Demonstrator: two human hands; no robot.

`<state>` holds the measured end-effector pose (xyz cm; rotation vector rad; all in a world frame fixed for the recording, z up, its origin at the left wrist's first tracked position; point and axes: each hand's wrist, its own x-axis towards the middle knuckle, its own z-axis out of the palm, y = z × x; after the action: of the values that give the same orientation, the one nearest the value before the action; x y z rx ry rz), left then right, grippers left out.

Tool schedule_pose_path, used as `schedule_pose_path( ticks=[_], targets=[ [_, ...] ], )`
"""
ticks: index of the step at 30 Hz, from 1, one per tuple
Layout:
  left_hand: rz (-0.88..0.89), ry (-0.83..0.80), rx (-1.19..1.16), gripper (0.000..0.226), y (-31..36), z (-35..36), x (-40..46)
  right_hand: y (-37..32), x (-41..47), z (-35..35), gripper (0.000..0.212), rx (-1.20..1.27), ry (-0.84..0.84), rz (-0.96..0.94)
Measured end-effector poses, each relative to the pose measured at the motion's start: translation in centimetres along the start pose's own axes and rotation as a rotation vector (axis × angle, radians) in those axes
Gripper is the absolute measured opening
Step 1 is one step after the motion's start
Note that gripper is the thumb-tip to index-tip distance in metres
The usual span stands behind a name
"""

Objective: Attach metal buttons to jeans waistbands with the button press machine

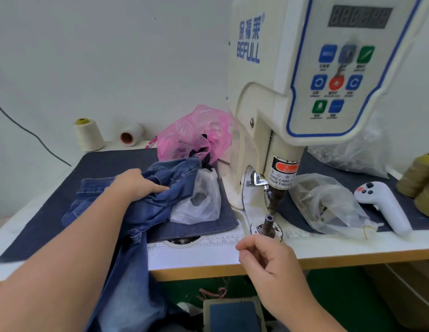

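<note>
Blue jeans (177,173) lie bunched on the dark denim mat (117,161), left of the cream button press machine (280,68), with one leg hanging over the table's front edge. My left hand (136,183) rests flat on the bunched cloth, fingers stretched to the right. My right hand (268,262) hovers just in front of the lower die post (268,224), fingers curled and thumb against forefinger; nothing shows between them. The upper punch (274,200) stands raised above the die. A round recess (184,240) in the table holds metal buttons.
A clear bag (199,202) and a pink bag (196,133) sit behind the jeans. Right of the machine lie another clear bag (328,207), a white handheld device (386,207) and olive thread cones (422,178). A cream cone (88,135) stands at back left. The foot pedal (232,312) is below.
</note>
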<state>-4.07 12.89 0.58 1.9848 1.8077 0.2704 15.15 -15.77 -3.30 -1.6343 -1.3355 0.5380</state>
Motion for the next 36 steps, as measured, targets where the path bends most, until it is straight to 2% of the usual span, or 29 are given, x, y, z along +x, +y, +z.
schedule_pose_path(
  ticks=[3,5,9,12,14,16,18,20,21,23,25,26,28,31,34,36],
  targets=[
    [0.097,0.227,-0.002,0.032,-0.5,0.4,-0.5,-0.2,0.1,0.3,0.022,-0.026,-0.022,-0.005],
    [0.135,0.372,-0.031,0.014,-0.4,0.0,-1.6,-0.6,0.2,0.4,0.021,-0.043,-0.034,-0.019],
    [0.194,0.585,-0.149,0.007,0.0,-2.3,-5.2,-1.4,0.5,0.5,0.024,-0.038,-0.057,-0.034],
    [0.281,0.680,-0.153,0.003,0.2,-5.1,-9.1,-2.7,1.1,0.7,0.012,-0.007,-0.107,-0.063],
    [0.368,0.705,-0.176,0.005,0.3,-6.6,-12.2,-3.8,1.7,1.0,0.025,0.062,-0.170,-0.046],
    [0.457,0.687,-0.224,0.006,0.5,-7.6,-15.2,-5.1,2.7,1.6,0.036,0.268,-0.223,0.038],
    [0.542,0.595,-0.247,0.012,0.5,-8.1,-17.7,-7.0,3.8,2.3,0.042,0.594,-0.320,0.143],
    [0.624,0.376,-0.302,0.029,0.5,-8.6,-19.3,-8.9,4.6,2.9,0.058,0.915,-0.414,0.218],
    [0.664,0.227,-0.357,0.036,0.4,-8.9,-19.9,-9.6,4.7,3.2,0.059,1.013,-0.446,0.217],
    [0.768,-0.080,-0.495,0.051,0.1,-9.5,-20.7,-10.3,4.4,3.3,0.046,1.095,-0.474,0.146],
    [0.786,-0.265,-0.660,0.057,-0.3,-9.8,-21.3,-10.2,3.9,2.7,0.040,1.143,-0.484,0.081],
    [0.751,-0.275,-0.736,0.057,-0.5,-9.8,-21.4,-9.9,3.6,2.1,0.041,1.156,-0.485,0.052],
    [0.631,-0.156,-0.790,0.060,-0.8,-9.5,-21.3,-9.2,3.0,0.6,0.047,1.157,-0.441,0.024],
    [0.499,0.016,-0.726,0.064,-0.9,-8.6,-20.7,-8.1,2.0,-1.2,0.057,1.122,-0.366,0.036],
    [0.458,0.047,-0.675,0.059,-0.1,-8.3,-21.1,-7.9,0.9,-2.1,0.064,1.146,-0.392,0.055],
    [0.435,0.081,-0.572,0.048,0.4,-7.8,-21.4,-8.2,0.3,-2.7,0.066,1.201,-0.377,0.054]
  ],
)
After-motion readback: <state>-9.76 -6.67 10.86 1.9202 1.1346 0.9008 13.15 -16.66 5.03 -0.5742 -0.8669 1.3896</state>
